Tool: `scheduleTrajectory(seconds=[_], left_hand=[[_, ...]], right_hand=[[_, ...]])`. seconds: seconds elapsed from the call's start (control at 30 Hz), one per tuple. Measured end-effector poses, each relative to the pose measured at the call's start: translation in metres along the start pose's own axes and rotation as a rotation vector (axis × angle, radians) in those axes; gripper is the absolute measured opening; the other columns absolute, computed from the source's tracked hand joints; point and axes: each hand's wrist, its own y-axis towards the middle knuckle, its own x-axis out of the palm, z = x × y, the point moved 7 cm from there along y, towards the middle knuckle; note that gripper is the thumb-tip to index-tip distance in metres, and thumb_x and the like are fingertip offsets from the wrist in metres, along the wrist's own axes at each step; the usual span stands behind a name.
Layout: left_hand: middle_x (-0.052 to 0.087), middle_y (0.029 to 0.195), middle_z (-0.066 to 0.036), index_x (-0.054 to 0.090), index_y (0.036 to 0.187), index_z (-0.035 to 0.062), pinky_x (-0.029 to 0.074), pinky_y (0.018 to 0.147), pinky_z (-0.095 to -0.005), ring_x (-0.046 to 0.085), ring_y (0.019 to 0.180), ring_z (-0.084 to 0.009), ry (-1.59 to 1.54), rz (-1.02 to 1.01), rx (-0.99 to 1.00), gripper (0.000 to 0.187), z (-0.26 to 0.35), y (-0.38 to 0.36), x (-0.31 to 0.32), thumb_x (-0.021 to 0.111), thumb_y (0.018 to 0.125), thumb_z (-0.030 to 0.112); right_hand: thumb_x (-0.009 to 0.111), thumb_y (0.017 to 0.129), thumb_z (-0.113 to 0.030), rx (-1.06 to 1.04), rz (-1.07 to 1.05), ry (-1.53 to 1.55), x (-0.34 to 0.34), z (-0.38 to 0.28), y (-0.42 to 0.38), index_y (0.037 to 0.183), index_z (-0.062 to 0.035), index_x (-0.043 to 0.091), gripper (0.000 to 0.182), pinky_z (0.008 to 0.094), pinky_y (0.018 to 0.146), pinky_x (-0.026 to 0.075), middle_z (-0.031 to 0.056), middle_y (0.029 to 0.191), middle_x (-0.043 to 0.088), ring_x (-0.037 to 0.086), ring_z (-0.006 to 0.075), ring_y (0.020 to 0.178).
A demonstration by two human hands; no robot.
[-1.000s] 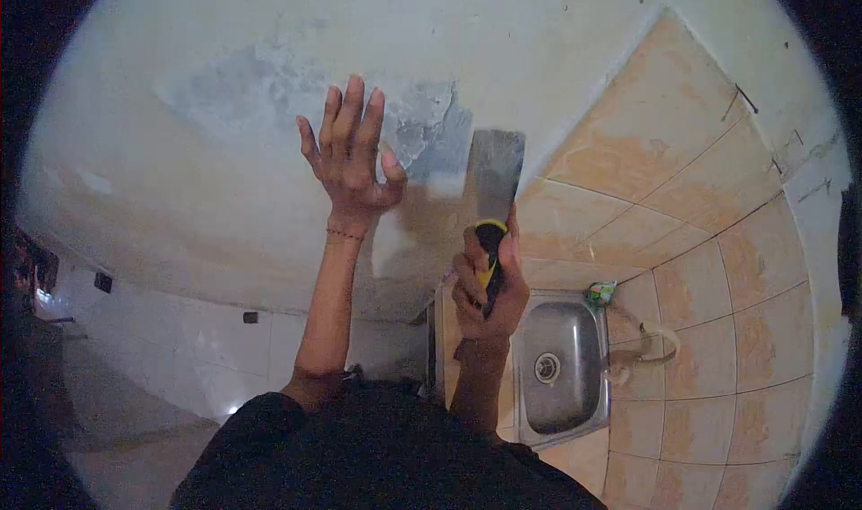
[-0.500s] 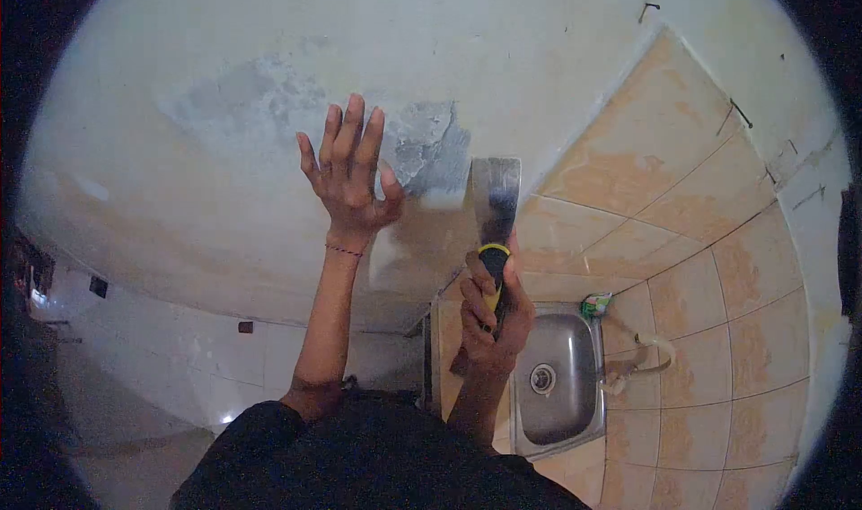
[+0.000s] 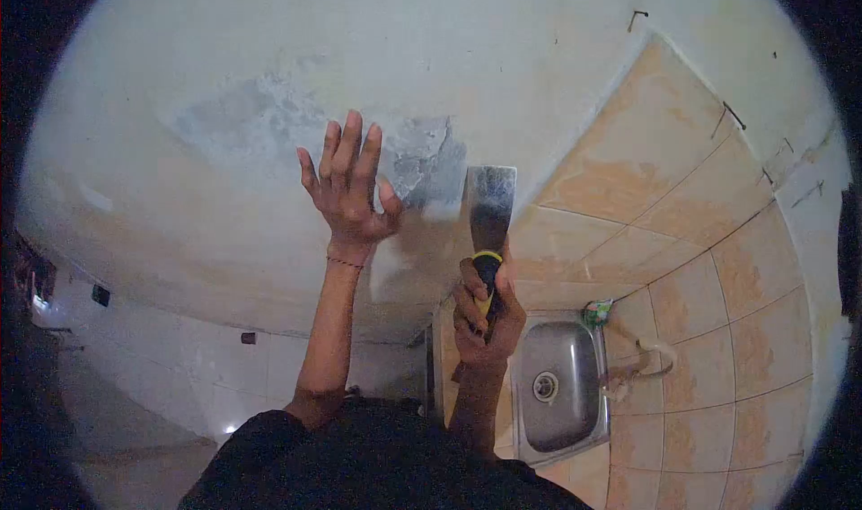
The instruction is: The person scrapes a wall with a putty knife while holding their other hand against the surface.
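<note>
My left hand (image 3: 353,191) lies with fingers spread over the painted wall (image 3: 386,61), and a thin cord circles its wrist. Behind and beside those fingers the wall has a grey, peeled patch (image 3: 247,115), with a flaking darker area (image 3: 429,164) just right of the thumb. My right hand (image 3: 489,326) is wrapped around the black and yellow handle of a scraper (image 3: 492,200). Its wide metal blade points up the wall, with the edge a little right of the flaking area.
To the right, orange-patterned tiles (image 3: 620,173) meet the paint along a slanted edge. Bent nails (image 3: 734,115) stick out near that tiling. Below right sit a steel sink (image 3: 561,366), a curved tap (image 3: 660,357) and a small green packet (image 3: 596,312).
The scraper and my right hand have shifted slightly left, and the blade sits slightly lower in view. My left hand stays spread at the same part of the wall.
</note>
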Motion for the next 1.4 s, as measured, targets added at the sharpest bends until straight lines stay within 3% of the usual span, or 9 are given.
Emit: scheduleTrajectory(seconds=[0.23,0.43,0.47,0.57,0.67,0.97,1.17,1.27,1.4], left_hand=[[0.053,0.148,-0.007,0.058,0.140,0.0142,0.009,0.125,-0.0495,0.039,0.144,-0.0251,0.017,0.002,0.006,0.052,-0.001,-0.001,0.001,0.036,0.097,0.034],[0.055,0.146,-0.007,0.060,0.138,0.0139,0.010,0.124,-0.0492,0.042,0.142,-0.0246,0.015,0.011,0.014,0.051,-0.002,-0.001,0.000,0.035,0.097,0.034],[0.055,0.146,-0.007,0.060,0.138,0.0139,0.010,0.124,-0.0491,0.043,0.142,-0.0245,0.010,0.016,0.022,0.051,-0.002,-0.001,0.000,0.035,0.097,0.034],[0.055,0.146,-0.007,0.060,0.138,0.0139,0.010,0.124,-0.0492,0.043,0.141,-0.0241,0.006,0.011,0.018,0.051,-0.002,-0.001,-0.002,0.036,0.096,0.033],[0.055,0.146,-0.007,0.060,0.138,0.0143,0.011,0.124,-0.0494,0.042,0.142,-0.0240,0.025,-0.003,0.026,0.052,-0.002,-0.002,0.000,0.036,0.097,0.033],[0.052,0.149,-0.005,0.053,0.143,0.0170,0.007,0.124,-0.0528,0.041,0.143,-0.0240,-0.014,0.005,0.032,0.053,-0.005,-0.005,0.003,0.043,0.092,0.027],[0.050,0.151,-0.004,0.053,0.143,0.0178,0.007,0.124,-0.0534,0.041,0.143,-0.0235,-0.007,-0.034,0.020,0.060,-0.005,-0.005,0.003,0.046,0.084,0.025],[0.049,0.151,-0.004,0.053,0.144,0.0175,0.007,0.124,-0.0533,0.040,0.143,-0.0232,-0.006,-0.055,0.014,0.061,-0.004,-0.004,0.003,0.045,0.084,0.025],[0.049,0.152,-0.004,0.053,0.144,0.0175,0.006,0.124,-0.0531,0.040,0.144,-0.0236,-0.016,-0.047,0.012,0.063,-0.003,-0.003,0.003,0.047,0.082,0.024]], right_hand=[[0.044,0.105,-0.021,0.127,-0.001,0.267,-0.019,0.003,-0.001,0.108,0.0033,0.041,0.024,0.0209,0.029,0.041,0.0078,0.083,0.039,0.036,0.0089,0.046],[0.047,0.102,-0.019,0.119,-0.055,0.284,-0.007,0.008,0.008,0.096,0.0041,0.040,0.025,0.0203,0.030,0.040,0.0085,0.085,0.039,0.037,0.0092,0.048],[0.044,0.105,-0.020,0.111,-0.045,0.301,-0.006,0.008,0.006,0.114,0.0052,0.045,0.027,0.0190,0.030,0.039,0.0084,0.085,0.039,0.039,0.0084,0.049],[0.050,0.105,-0.027,0.033,-0.028,0.063,-0.010,0.005,0.005,0.154,-0.0232,0.029,0.054,0.0191,0.032,0.040,0.0049,0.081,0.040,0.039,0.0081,0.048],[0.052,0.104,-0.028,-0.030,-0.023,-0.046,-0.013,-0.001,0.004,0.159,-0.0220,0.019,0.065,0.0195,0.033,0.038,0.0047,0.080,0.041,0.040,0.0083,0.047],[0.047,0.105,-0.030,-0.095,0.063,-0.248,-0.013,-0.002,-0.002,0.160,-0.0161,0.018,0.063,0.0193,0.034,0.032,0.0060,0.080,0.047,0.038,0.0087,0.044],[0.045,0.106,-0.029,-0.089,0.192,-0.231,-0.022,-0.002,-0.003,0.149,-0.0156,0.035,0.047,0.0196,0.031,0.031,0.0045,0.080,0.048,0.037,0.0080,0.044],[0.035,0.109,-0.026,-0.072,0.110,-0.227,-0.025,-0.002,-0.009,0.135,-0.0113,0.042,0.031,0.0174,0.030,0.031,0.0062,0.084,0.042,0.035,0.0068,0.048],[0.037,0.109,-0.025,-0.084,0.119,-0.119,-0.018,-0.008,-0.007,0.148,-0.0164,0.037,0.040,0.0178,0.030,0.034,0.0075,0.085,0.042,0.036,0.0081,0.047]])
